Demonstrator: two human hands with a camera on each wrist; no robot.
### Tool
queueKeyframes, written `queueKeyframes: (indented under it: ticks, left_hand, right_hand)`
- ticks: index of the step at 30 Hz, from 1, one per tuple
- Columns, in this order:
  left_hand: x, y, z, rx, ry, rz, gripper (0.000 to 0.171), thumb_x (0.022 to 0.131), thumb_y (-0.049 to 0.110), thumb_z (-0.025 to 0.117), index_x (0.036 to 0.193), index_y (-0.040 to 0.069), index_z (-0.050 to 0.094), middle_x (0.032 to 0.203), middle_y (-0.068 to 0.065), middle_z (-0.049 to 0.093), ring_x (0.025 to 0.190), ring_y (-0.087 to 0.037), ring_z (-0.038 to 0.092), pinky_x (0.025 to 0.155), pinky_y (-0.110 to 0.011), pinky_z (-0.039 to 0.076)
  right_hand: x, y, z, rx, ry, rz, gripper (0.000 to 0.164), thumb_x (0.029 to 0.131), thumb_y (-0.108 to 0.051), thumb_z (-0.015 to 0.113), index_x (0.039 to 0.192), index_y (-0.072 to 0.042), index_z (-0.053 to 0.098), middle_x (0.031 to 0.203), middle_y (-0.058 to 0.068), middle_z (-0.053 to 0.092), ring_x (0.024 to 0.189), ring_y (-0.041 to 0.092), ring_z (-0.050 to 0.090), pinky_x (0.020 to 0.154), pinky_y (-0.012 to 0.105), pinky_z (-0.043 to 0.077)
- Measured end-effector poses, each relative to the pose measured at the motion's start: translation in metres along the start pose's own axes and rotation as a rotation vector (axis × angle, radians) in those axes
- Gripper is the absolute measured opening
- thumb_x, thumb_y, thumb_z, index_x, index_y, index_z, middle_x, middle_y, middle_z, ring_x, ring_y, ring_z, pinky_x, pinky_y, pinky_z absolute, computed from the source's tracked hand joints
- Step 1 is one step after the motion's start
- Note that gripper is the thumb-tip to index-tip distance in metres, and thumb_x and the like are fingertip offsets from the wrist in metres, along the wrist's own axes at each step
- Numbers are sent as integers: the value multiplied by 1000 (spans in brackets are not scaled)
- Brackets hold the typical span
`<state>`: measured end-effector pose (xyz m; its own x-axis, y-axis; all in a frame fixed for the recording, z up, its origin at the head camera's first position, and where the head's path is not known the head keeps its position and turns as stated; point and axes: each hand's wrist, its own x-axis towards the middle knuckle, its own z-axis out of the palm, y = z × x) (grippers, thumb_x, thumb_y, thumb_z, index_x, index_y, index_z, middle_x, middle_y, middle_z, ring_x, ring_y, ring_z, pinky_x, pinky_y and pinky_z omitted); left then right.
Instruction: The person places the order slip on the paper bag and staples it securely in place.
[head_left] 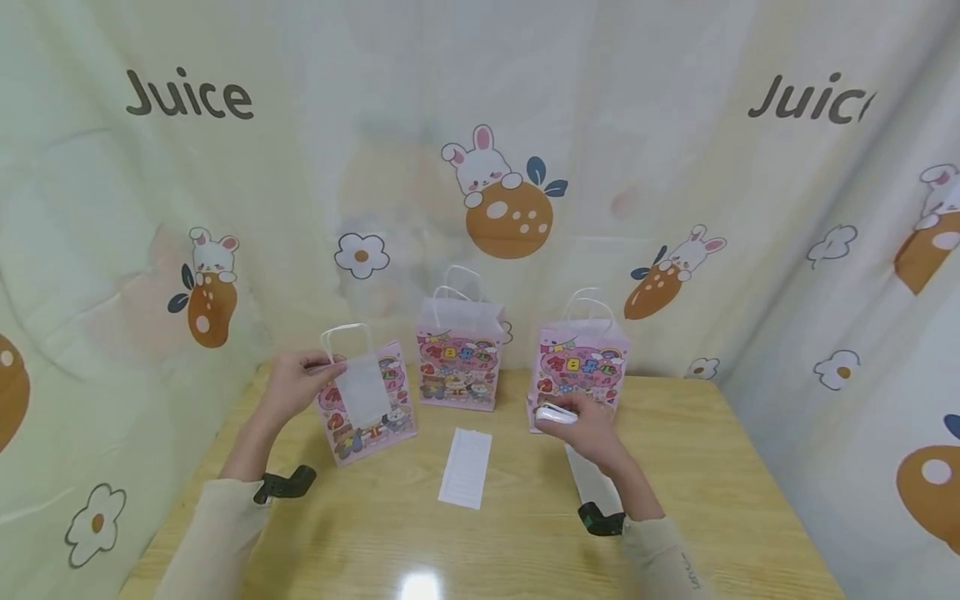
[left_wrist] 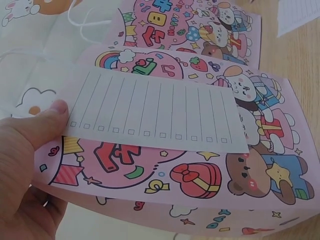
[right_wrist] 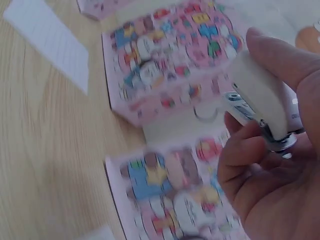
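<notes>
My left hand [head_left: 294, 385] pinches a lined checklist slip [head_left: 363, 393] against the front of the left pink paper gift bag [head_left: 401, 398], near its top edge. In the left wrist view the slip [left_wrist: 155, 112] lies across the cartoon print, with the thumb on its end and the other fingers behind the bag. The bag tilts on the table. My right hand [head_left: 592, 432] grips a small white stapler [right_wrist: 260, 95], held in front of the right gift bag [head_left: 581, 367] and apart from the slip. Its nose is partly hidden by the fingers in the head view.
A third gift bag [head_left: 459, 367] stands upright at the back middle. One white slip [head_left: 465, 468] lies on the wooden table [head_left: 375, 525] at the centre, another slip [head_left: 591, 482] under my right forearm. A printed curtain [head_left: 315, 167] hangs behind.
</notes>
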<state>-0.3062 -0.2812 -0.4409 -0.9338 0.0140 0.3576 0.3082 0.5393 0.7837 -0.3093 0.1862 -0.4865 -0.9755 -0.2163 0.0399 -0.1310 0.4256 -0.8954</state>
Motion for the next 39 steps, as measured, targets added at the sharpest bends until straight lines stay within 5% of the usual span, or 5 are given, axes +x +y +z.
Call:
queueKeyframes:
  ticks: [10, 20, 27, 34, 39]
  left_hand:
    - [-2, 3, 4, -12, -14, -28, 23, 89, 23, 73, 92, 1, 74, 93, -12, 72, 85, -22, 69, 65, -23, 53]
    - [-4, 4, 5, 12, -18, -41, 18, 90, 19, 72, 92, 1, 74, 91, -12, 72, 87, -25, 70, 67, -25, 54]
    - [0, 6, 6, 24, -1, -12, 15, 90, 17, 72, 89, 2, 74, 91, -10, 72, 86, -23, 69, 69, -26, 54]
    - [1, 6, 6, 11, -14, -5, 13, 89, 14, 73, 86, 2, 73, 89, -10, 72, 84, -24, 70, 68, -27, 55]
    - [0, 5, 6, 16, -6, 34, 11, 89, 12, 72, 85, 1, 73, 86, -10, 72, 82, -24, 70, 67, -25, 54]
  right_hand:
    - [9, -39, 54, 59, -178, -110, 48, 78, -15, 82, 119, -2, 61, 99, 14, 61, 76, 23, 58, 55, 41, 53]
    - [30, -85, 130, 163, -213, -154, 54, 74, -9, 84, 122, -3, 58, 115, 13, 57, 96, 26, 61, 75, 36, 55]
    - [54, -125, 151, 176, -124, -183, 61, 77, -10, 83, 125, 1, 48, 115, 13, 56, 97, 25, 61, 78, 33, 54]
    - [71, -149, 167, 230, -123, -305, 45, 75, -1, 82, 115, -7, 61, 108, 6, 63, 91, 19, 65, 72, 30, 56]
    - [76, -164, 180, 79, -148, -400, 47, 79, -4, 80, 121, -10, 59, 109, 3, 62, 83, 14, 64, 69, 25, 54]
